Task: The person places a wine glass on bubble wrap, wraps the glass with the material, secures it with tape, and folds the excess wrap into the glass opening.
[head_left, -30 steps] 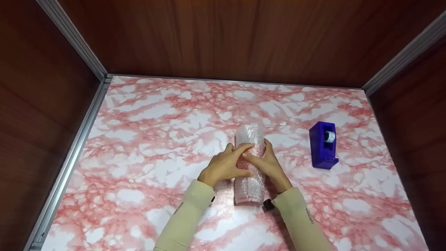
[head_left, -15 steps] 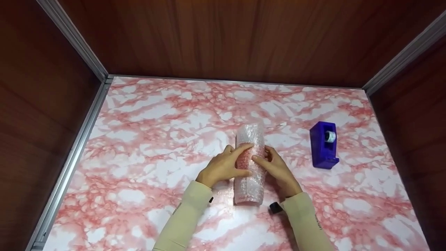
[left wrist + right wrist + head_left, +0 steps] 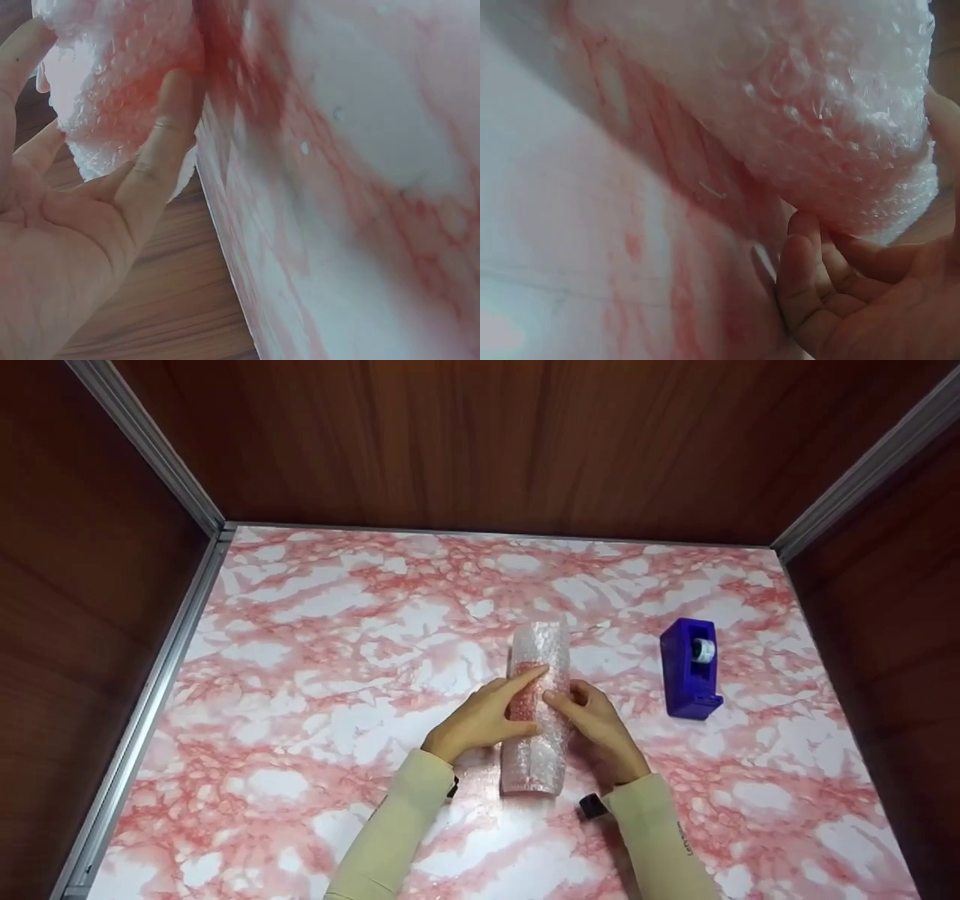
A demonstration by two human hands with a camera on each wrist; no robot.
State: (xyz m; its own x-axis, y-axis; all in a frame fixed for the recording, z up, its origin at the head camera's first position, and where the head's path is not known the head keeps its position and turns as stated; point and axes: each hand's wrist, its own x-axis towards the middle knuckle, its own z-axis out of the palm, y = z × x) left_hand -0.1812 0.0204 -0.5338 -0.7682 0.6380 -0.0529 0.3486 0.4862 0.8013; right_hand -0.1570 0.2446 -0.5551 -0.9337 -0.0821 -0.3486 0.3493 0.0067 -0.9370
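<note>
A roll of bubble wrap lies lengthwise on the table in front of the person, with something reddish showing through its middle. From the left side my left hand holds it, forefinger and thumb spread across the top. My right hand grips the opposite side, its thumb on top and its other fingers curled low against the side. In the left wrist view, the fingers lie around the bubbly surface. The right wrist view shows curled fingers at the roll's lower edge.
A purple tape dispenser with a small roll of clear tape stands to the right of the roll. The table has a red-and-white marbled top. Dark wooden panels with metal edging close in the back and both sides.
My right hand has drawn back toward the right and nearer the person, its thumb now apart from the left fingers. The left hand stays on the roll, which has turned slightly.
</note>
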